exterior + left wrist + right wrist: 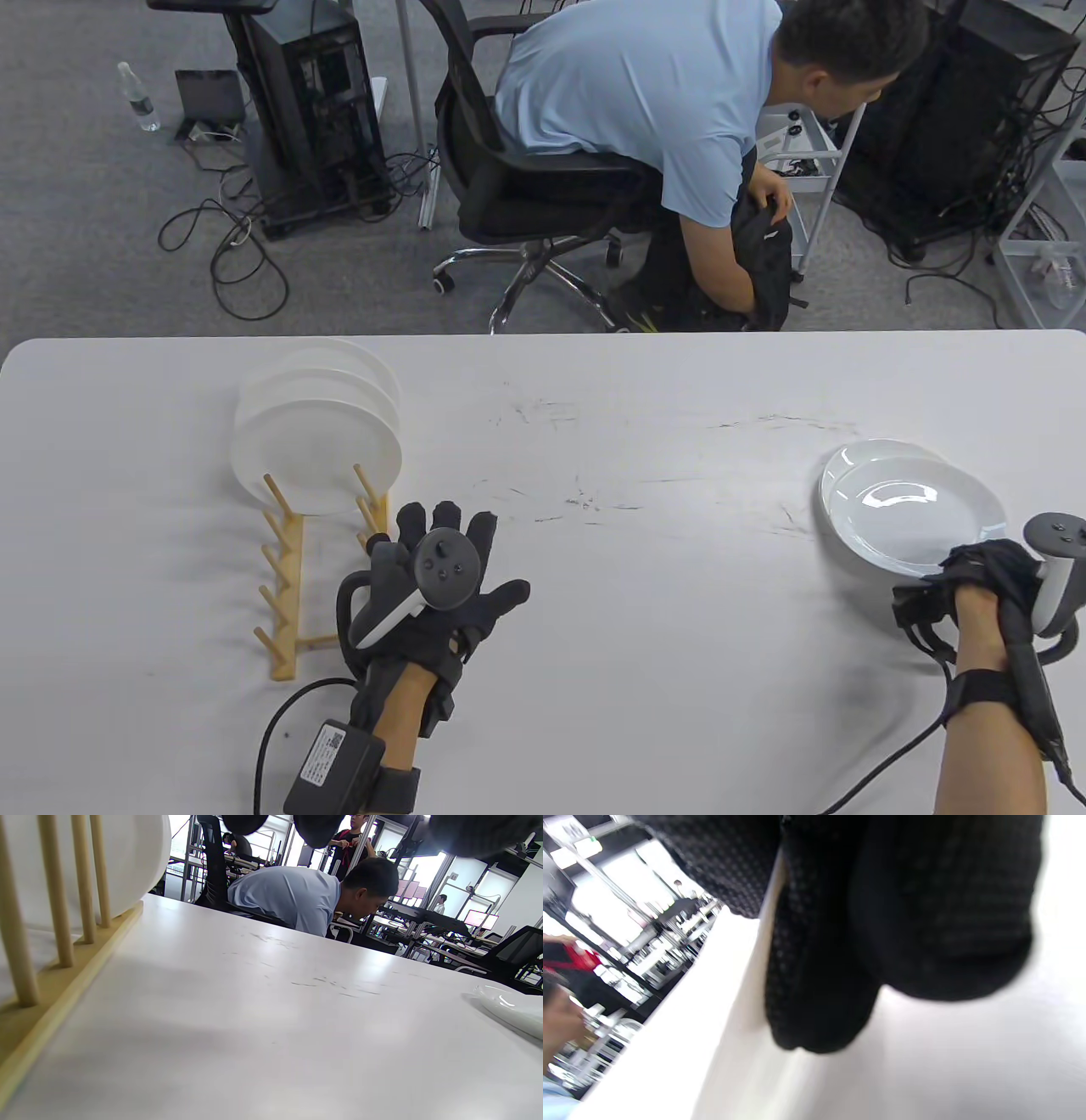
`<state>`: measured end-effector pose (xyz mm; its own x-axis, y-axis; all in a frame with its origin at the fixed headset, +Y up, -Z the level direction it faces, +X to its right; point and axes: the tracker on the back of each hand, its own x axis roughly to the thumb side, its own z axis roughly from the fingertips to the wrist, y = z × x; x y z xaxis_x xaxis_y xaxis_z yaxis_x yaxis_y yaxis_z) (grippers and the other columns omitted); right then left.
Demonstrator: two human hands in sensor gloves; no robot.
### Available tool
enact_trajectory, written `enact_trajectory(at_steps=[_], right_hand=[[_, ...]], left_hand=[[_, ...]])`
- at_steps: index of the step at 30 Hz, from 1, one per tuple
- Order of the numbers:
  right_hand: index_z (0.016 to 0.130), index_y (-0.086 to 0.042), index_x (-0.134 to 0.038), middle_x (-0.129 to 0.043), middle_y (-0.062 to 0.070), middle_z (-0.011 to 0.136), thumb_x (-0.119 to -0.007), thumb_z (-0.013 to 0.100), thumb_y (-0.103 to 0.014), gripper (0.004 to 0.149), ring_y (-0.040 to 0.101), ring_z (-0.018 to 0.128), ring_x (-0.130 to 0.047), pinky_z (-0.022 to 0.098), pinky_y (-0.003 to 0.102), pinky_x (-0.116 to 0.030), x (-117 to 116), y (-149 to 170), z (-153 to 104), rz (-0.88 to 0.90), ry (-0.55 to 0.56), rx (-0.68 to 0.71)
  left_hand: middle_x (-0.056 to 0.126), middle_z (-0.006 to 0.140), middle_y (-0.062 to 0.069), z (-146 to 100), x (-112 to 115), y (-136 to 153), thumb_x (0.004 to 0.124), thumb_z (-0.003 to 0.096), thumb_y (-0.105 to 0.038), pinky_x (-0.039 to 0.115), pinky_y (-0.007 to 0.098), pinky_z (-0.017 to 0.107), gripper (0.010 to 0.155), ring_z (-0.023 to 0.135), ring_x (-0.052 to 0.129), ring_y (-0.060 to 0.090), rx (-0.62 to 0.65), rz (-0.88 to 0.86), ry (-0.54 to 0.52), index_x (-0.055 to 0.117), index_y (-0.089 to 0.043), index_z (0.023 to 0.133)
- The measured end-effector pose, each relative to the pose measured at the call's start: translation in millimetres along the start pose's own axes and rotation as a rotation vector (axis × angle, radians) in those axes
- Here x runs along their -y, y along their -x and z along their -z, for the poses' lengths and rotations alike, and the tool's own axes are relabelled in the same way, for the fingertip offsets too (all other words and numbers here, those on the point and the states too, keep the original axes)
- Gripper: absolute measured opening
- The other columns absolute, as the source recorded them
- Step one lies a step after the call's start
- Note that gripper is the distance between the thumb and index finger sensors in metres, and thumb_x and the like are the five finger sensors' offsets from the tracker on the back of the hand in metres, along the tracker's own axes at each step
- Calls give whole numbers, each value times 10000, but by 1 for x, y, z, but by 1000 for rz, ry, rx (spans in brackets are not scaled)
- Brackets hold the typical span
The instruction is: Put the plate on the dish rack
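The plate (912, 509) lies flat at the table's (645, 594) right side, glossy white china on what looks like a second plate: stiff, slick, breakable, best pinched at its near rim. The right hand (976, 594) is at that rim, fingers curled; a firm grip I cannot confirm. Far left, the left hand (433, 586) rests flat, fingers spread, beside the wooden dish rack (284, 586), already holding plates.

Rack (293, 586) left, plate (916, 509) right.
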<state>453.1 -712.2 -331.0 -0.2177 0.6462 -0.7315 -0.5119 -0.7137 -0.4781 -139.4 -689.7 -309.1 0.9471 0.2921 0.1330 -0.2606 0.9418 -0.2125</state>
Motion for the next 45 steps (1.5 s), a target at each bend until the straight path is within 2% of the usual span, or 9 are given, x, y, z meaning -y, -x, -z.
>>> enact_trajectory(at_steps=[6, 13, 23, 28, 32, 35, 37, 39, 45], right_hand=[[965, 36, -412, -799, 179, 809, -741, 490, -251, 645, 284, 389, -1086, 250, 337, -957, -3, 7, -30, 263, -95, 29], [956, 39, -408, -747, 200, 833, -740, 490, -228, 632, 369, 527, -1025, 368, 425, -911, -36, 19, -51, 654, -314, 93], [955, 37, -493, -778, 216, 847, -721, 496, -214, 571, 399, 540, -1022, 379, 453, -903, -63, -11, -100, 650, -678, 281], [950, 43, -545, -818, 223, 835, -708, 492, -193, 540, 403, 524, -1030, 366, 457, -906, -80, -24, -136, 606, -849, 383], [947, 54, -568, -844, 231, 824, -693, 491, -180, 528, 394, 498, -1040, 346, 448, -910, -91, -32, -165, 531, -982, 495], [949, 86, -531, -851, 247, 808, -664, 486, -162, 542, 384, 467, -1044, 323, 440, -909, -94, -39, -187, 467, -985, 648], [962, 88, -493, -834, 253, 820, -650, 487, -148, 554, 389, 482, -1035, 337, 450, -901, -92, -43, -197, 391, -962, 768], [969, 82, -500, -840, 246, 816, -660, 492, -154, 556, 392, 487, -1034, 339, 461, -894, -88, -45, -200, 373, -898, 838], [1008, -58, -612, -716, 233, 960, -715, 516, -236, 533, 507, 704, -878, 515, 599, -743, -66, -49, -190, 153, -641, 937]], left_hand=[[236, 1236, 115, 0, 1, -1, 640, 443, -728, 185, 764, 712, 899, 1105, 102, 533, 15, -13, -1, 357, -309, 1187], [246, 1234, 119, 3, 6, -3, 637, 446, -724, 198, 760, 716, 896, 1104, 115, 535, 26, -26, 7, 358, -302, 1186], [299, 1221, 127, 6, 15, -10, 591, 469, -685, 259, 724, 735, 868, 1100, 207, 536, 100, -182, 2, 340, -247, 1175], [340, 1199, 162, 8, 26, -19, 573, 494, -668, 387, 681, 750, 884, 1090, 360, 546, 205, -512, 56, 268, -173, 1160], [421, 1150, 223, 12, 43, -24, 600, 486, -694, 662, 619, 684, 966, 994, 682, 543, 213, -993, 166, 207, -92, 1131], [421, 1155, 195, 16, 60, -31, 633, 521, -698, 689, 600, 679, 1005, 998, 695, 529, 358, -1415, 425, 104, -90, 1122], [505, 1105, 192, 16, 64, -32, 630, 588, -547, 776, 540, 632, 831, 946, 779, 496, 335, -1541, 468, 196, -87, 1127], [701, 1023, 192, 16, 61, -27, 613, 594, -366, 881, 494, 533, 609, 842, 914, 484, 210, -1481, 338, 448, -101, 1118], [832, 951, 170, -1, 7, -16, 672, 556, -309, 912, 531, 491, 532, 763, 993, 486, 145, -1064, -23, 656, -194, 1076]])
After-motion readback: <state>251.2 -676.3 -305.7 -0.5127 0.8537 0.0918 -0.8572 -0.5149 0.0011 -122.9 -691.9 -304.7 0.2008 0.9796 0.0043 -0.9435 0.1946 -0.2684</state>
